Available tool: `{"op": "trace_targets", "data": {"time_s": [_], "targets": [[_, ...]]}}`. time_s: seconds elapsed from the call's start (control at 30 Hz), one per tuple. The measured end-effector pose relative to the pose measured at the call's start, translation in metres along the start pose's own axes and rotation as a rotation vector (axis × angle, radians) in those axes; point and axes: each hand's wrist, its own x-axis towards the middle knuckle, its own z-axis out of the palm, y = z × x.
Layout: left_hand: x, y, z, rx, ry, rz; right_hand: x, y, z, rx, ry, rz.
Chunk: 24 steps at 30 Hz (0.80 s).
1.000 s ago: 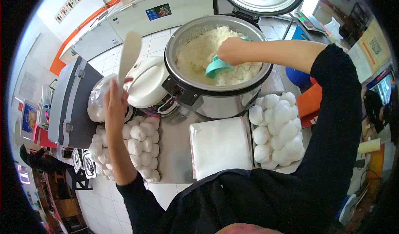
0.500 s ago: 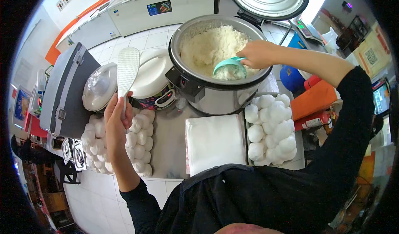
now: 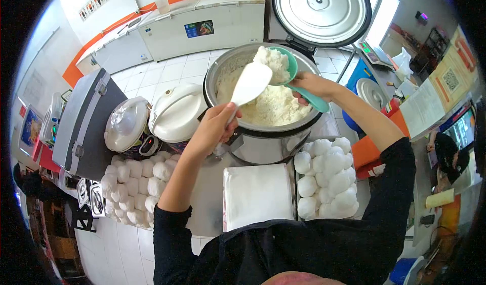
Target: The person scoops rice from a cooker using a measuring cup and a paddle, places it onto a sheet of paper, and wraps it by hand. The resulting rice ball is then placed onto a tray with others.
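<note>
My left hand [image 3: 213, 126] is closed round the handle of a white rice paddle [image 3: 253, 84]. The paddle's blade reaches over the cooker, right beside the rice in the scoop. My right hand [image 3: 315, 88] grips a teal scoop [image 3: 292, 64] by its handle. Heaped in the scoop is a mound of white rice [image 3: 271, 61], raised over the large rice cooker [image 3: 267, 156]. Loose cooked rice [image 3: 280, 107] fills the pot below, partly hidden by the paddle and scoop. The cooker's round metal lid [image 3: 324, 9] stands open behind it.
White wrapped balls lie in piles at left [image 3: 132, 186] and right [image 3: 329, 178]. Between them is a stack of white sheets [image 3: 258, 194]. Two lidded pots [image 3: 177, 112] and a grey cool box [image 3: 88, 123] stand left. A scale [image 3: 373, 53] is at right.
My right hand has lifted the scoop out of the pot, now heaped with rice. My left hand has brought the paddle rightward from above the left pile to the scoop.
</note>
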Motion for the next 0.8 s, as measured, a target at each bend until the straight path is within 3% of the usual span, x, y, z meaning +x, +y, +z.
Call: {"op": "trace_targets", "data": {"time_s": [0.2, 0.27, 0.4, 0.47, 0.6, 0.8], "targets": [[0.022, 0.012, 0.020, 0.092, -0.028, -0.068, 0.000, 0.002, 0.004, 0.093, 0.034, -0.085], [0.025, 0.014, 0.020, 0.103, -0.039, -0.096, -0.002, 0.003, 0.010, -0.078, 0.207, -0.158], [0.027, 0.020, 0.025, 0.117, -0.080, -0.126, -0.008, -0.001, 0.020, -0.149, 0.314, -0.198], [0.025, 0.019, 0.033, 0.095, -0.057, -0.156, -0.007, 0.002, 0.020, -0.500, 0.452, -0.367], [0.030, 0.020, 0.038, 0.042, -0.066, -0.188, -0.004, 0.010, 0.021, -0.775, 0.626, -0.579], [0.033, 0.021, 0.051, -0.148, -0.062, -0.196, -0.003, 0.017, 0.023, -0.779, 0.638, -0.610]]}}
